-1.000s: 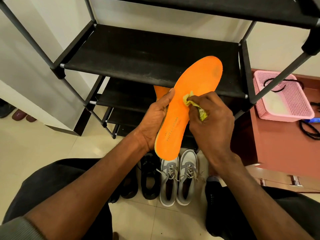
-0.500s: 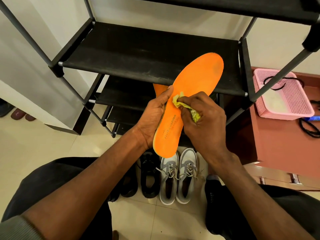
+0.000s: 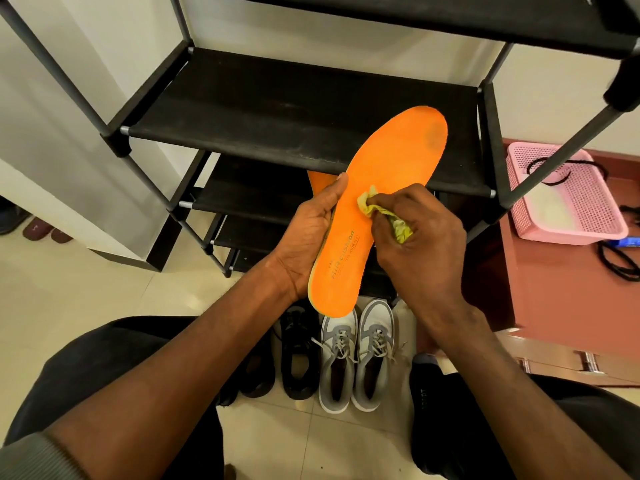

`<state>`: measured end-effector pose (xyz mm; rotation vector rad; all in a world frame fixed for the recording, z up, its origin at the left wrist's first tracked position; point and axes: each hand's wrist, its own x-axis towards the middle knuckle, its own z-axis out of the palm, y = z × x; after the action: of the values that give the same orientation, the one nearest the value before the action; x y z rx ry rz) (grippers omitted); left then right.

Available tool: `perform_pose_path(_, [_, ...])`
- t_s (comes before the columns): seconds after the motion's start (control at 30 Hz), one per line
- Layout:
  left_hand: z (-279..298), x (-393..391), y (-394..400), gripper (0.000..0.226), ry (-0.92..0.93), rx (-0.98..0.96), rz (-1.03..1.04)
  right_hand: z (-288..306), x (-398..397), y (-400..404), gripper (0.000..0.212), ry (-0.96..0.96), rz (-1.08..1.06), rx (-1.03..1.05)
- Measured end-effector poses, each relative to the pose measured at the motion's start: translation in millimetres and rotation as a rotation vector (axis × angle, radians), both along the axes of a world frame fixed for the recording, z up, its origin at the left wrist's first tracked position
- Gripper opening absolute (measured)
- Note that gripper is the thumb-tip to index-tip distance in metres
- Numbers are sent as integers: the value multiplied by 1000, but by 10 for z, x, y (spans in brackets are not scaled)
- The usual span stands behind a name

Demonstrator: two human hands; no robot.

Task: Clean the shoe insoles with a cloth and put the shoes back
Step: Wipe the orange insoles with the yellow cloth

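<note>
The left hand [image 3: 308, 237] holds an orange insole [image 3: 377, 209] from its left edge, thumb laid along the rim and fingers hidden behind it, so this grip is clamped on the insole. The insole slants, heel end low just below the grip and toe end high and to the right, where a darker smudge shows. The right hand [image 3: 419, 244] is bunched around a crumpled yellow-green cloth [image 3: 388, 211]; its grip is closed on the cloth, whose free corner presses on the insole's face just right of the left thumb. Printed lettering runs along the insole below that contact. Behind the left grip the tip of a second orange piece [image 3: 317, 181] peeks out, probably the other insole, though little of it shows. Beyond both hands stands a black shoe rack [image 3: 277, 109]. Under the hands, on the tiled floor [image 3: 104, 292], sit a pair of grey sneakers [image 3: 356, 355] and, to their left, black shoes [image 3: 294, 355]. Far right of the right grip, a pink basket [image 3: 568, 199] rests on a reddish worktop [image 3: 554, 289].
</note>
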<state>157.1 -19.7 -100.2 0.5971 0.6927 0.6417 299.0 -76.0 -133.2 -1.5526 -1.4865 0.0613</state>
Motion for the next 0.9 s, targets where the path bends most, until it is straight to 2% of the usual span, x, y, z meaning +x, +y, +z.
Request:
perform_pose_path(0.17, [-3,-5,18,56,-7,-7,15,22,-136,-48,18,-44,186,-3])
perform_pose_path(0.33, [-40,-22,47,35,50,57,0,49,28,1,21,-24,-107,-9])
perform_pose_path(0.47, [2,-24,25,27,18,88,1,59,41,1,22,25,-104,-2])
perform_pose_path(0.5, [9,-25,15,28,13,78,-14,56,44,1,22,40,-100,2])
perform_pose_path(0.6, [13,-19,-21,51,19,29,-38,61,24,0,20,62,-60,6])
perform_pose_path(0.77, [-101,-37,69,61,-162,-77,-120,76,-217,-94,17,-43,277,7])
perform_pose_path(0.83, [-84,-59,89,57,-131,-61,-115,82,-164,-78,17,-98,219,15])
perform_pose_path(0.9, [-83,-49,102,51,-97,-34,-89,73,-45,-40,19,-95,31,16])
